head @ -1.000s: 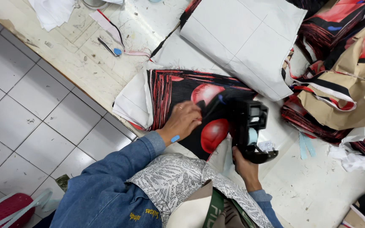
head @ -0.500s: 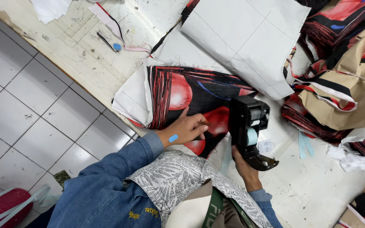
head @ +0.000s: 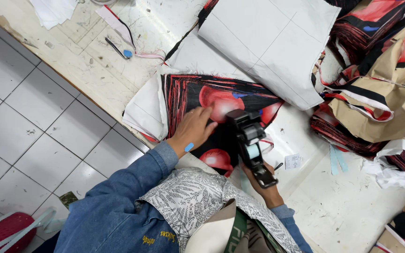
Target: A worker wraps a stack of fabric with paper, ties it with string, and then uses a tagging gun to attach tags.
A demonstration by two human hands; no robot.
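**A:** Looking straight down at the worktable [head: 352, 215], and the left hand [head: 194, 130] is flat on the black and red printed fabric piece [head: 198, 96], fingers spread and pressing it down. Nothing pinched there, just a palm-down hold.

**B:** And the right hand [head: 263, 185]?

**A:** Wrapped tight around the handle of a black labelling gun [head: 248, 140]. Its head sits over the fabric's right part, just beside the left fingertips. I can't tell whether the nose actually touches the cloth.

**B:** Where does that fabric lie?

**A:** At the near edge of the table, middle of the scene, on top of white pattern paper [head: 148, 110] that sticks out on its left. A large white paper sheet [head: 273, 44] with pencilled lines covers its far right corner.

**B:** What's around it?

**A:** To the right, a heap of tan, red and black cut pieces [head: 380, 93]. A small white tag [head: 293, 161] lies on the table just right of the gun. Far left, a small blue-tipped tool [head: 120, 50] lies on the tabletop. Grey floor tiles [head: 33, 126] on the left, and a denim sleeve [head: 132, 187] on the left arm.
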